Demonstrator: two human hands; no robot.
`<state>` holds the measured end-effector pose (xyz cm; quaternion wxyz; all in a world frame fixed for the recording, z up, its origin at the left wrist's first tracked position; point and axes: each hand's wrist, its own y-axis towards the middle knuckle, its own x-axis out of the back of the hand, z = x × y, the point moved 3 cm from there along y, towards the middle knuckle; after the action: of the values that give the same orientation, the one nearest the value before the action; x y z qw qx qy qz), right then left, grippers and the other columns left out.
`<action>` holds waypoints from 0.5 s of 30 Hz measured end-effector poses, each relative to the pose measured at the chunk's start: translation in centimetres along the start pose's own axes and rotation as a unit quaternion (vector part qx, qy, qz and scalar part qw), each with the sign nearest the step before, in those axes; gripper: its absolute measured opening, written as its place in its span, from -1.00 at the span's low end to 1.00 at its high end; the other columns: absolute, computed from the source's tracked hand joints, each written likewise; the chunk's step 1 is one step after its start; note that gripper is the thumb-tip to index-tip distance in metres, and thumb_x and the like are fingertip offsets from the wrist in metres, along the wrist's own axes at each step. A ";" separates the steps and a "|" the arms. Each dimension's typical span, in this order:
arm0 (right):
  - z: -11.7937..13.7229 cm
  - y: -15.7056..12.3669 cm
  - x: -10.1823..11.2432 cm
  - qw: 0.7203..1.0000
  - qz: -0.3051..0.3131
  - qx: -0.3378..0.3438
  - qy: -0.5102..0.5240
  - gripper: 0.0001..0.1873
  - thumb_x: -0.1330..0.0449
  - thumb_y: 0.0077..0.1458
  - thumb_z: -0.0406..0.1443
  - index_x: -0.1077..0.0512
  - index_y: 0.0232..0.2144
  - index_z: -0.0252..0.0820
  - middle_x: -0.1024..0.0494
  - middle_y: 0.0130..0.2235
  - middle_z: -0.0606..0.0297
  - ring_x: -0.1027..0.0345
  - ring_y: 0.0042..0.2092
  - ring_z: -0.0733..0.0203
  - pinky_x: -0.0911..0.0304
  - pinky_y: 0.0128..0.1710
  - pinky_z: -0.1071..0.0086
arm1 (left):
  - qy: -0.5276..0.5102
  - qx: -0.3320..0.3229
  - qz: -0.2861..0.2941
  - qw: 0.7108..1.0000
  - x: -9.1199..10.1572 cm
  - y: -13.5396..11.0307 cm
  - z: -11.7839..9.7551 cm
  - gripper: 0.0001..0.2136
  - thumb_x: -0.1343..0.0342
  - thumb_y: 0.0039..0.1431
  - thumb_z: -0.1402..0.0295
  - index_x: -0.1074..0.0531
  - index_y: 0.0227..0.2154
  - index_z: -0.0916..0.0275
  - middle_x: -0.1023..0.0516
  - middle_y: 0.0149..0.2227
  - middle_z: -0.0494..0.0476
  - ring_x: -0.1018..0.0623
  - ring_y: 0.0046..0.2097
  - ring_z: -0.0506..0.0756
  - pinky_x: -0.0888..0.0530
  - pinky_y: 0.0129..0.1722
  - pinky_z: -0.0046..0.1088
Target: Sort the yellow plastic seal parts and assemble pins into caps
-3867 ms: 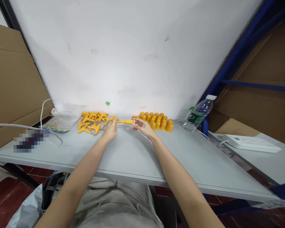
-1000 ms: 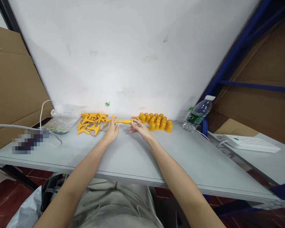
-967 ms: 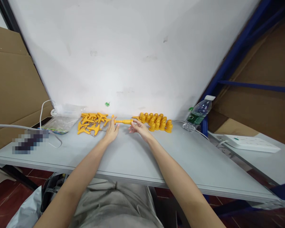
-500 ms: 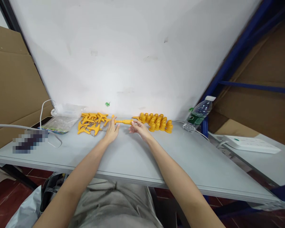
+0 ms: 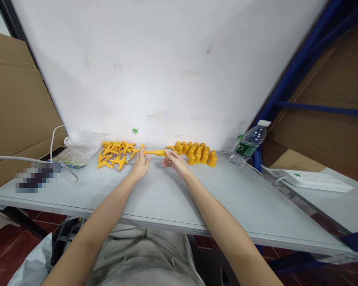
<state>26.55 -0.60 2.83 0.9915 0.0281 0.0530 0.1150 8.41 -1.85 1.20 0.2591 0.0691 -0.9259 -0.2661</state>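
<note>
A yellow plastic rod [image 5: 155,152] with a screw-like, ribbed shaft lies level between my two hands, just above the table. My left hand [image 5: 141,165] is closed on its left end, where a cross handle partly shows above the fingers. At the other end, my right hand [image 5: 175,161] pinches the thicker part between thumb and fingers; the tip is hidden. Beside my left hand is a pile of yellow T-shaped plastic pieces [image 5: 118,162] with ball chains. Right of my right hand stand several yellow ribbed plastic cups [image 5: 212,160], in rows.
The grey table [image 5: 167,198] meets a white panel [image 5: 167,79] at the back. A water bottle [image 5: 248,145] leans at the right, near a white power strip [image 5: 316,180]. Clear plastic bags [image 5: 77,155] and a white cable [image 5: 67,172] lie at the left.
The fingers of my right hand have shifted slightly on the rod's right end. My left hand stays where it was.
</note>
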 end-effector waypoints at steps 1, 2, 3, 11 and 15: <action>0.0 0.0 -0.1 1.000 -0.002 -0.005 0.005 -0.60 -0.26 0.02 0.08 -0.32 -0.41 -0.08 -0.52 -0.51 0.34 -0.42 -0.51 0.25 -0.36 -0.46 0.36 | -0.001 -0.001 -0.001 1.000 0.0 0.0 0.0 -0.49 0.12 0.30 0.02 -0.09 0.22 0.11 -0.21 0.20 0.35 -0.44 0.08 0.16 -0.32 0.14 -0.09; 0.1 -0.1 -0.1 1.000 -0.003 -0.010 0.008 -0.61 -0.26 0.04 0.06 -0.31 -0.42 -0.09 -0.52 -0.51 0.34 -0.42 -0.52 0.26 -0.35 -0.47 0.37 | -0.002 -0.001 -0.002 1.000 0.0 0.0 0.1 -0.50 0.12 0.30 0.02 -0.09 0.22 0.11 -0.20 0.21 0.35 -0.44 0.07 0.16 -0.33 0.14 -0.09; 0.2 -0.1 -0.1 1.000 -0.003 -0.016 0.008 -0.62 -0.25 0.05 0.05 -0.31 -0.42 -0.10 -0.53 -0.50 0.33 -0.43 -0.52 0.27 -0.35 -0.47 0.39 | -0.002 0.000 -0.004 1.000 -0.1 0.0 0.1 -0.50 0.12 0.30 0.02 -0.09 0.22 0.11 -0.19 0.22 0.36 -0.45 0.07 0.16 -0.33 0.13 -0.09; 0.9 -0.5 0.2 1.000 0.019 -0.019 -0.016 -0.75 -0.19 0.18 -0.10 -0.37 -0.23 -0.15 -0.60 -0.37 0.26 -0.47 -0.48 0.30 -0.36 -0.43 0.45 | 0.001 -0.002 -0.014 1.000 -0.2 -0.2 -0.1 -0.52 0.13 0.31 0.05 -0.11 0.21 0.12 -0.24 0.19 0.34 -0.39 0.15 0.19 -0.32 0.15 -0.09; 0.4 -0.2 0.5 0.999 0.014 -0.025 -0.027 -0.75 -0.21 0.16 -0.11 -0.36 -0.24 -0.15 -0.59 -0.39 0.26 -0.47 -0.49 0.29 -0.35 -0.45 0.44 | 0.012 0.000 -0.010 1.000 -0.1 -0.2 -0.3 -0.53 0.13 0.32 0.07 -0.12 0.20 0.15 -0.26 0.16 0.36 -0.40 0.12 0.19 -0.34 0.12 -0.09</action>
<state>27.15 -0.72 3.12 0.9913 0.0075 0.0229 0.1293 8.68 -2.15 1.29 0.2677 0.0817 -0.9219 -0.2678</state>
